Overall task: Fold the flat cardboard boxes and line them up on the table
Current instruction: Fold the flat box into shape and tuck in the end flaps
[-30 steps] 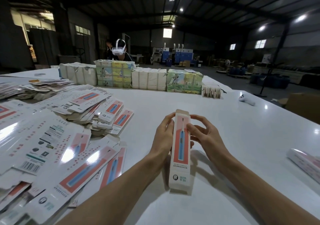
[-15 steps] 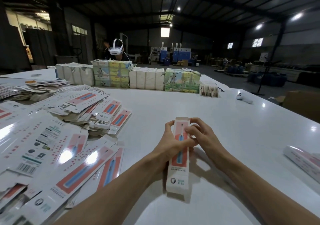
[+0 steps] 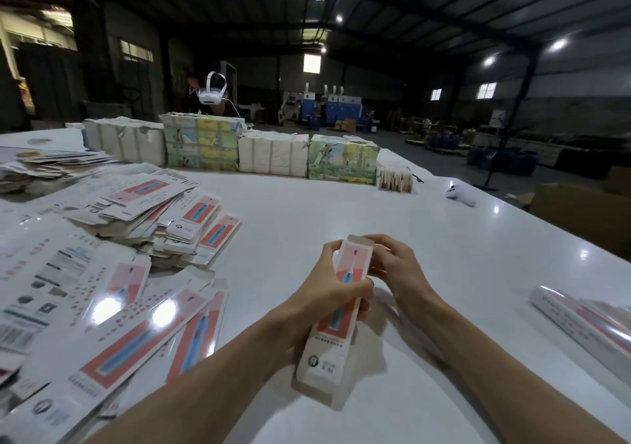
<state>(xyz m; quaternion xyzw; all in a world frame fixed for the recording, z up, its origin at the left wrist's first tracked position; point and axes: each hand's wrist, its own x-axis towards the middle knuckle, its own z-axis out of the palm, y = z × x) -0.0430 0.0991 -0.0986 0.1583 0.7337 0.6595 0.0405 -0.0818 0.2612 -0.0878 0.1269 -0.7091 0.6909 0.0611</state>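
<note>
Cardboard box (image 3: 327, 351), half erected, held by both hands above the table (image 3: 375, 211). The fingers (image 3: 329, 250) of the left hand (image 3: 324, 293) curl round its left edge, thumb across the red panel; the right hand (image 3: 399, 269) pinches the right edge beside the open far end. Its long axis runs near to far, far end raised between the hands, near end low over the table; whether it touches, we cannot tell. We judge the far end next to be closed, the right hand lying nearer it. Flat boxes (image 3: 112, 293) lie heaped left; folded boxes (image 3: 580, 320), near right.
</note>
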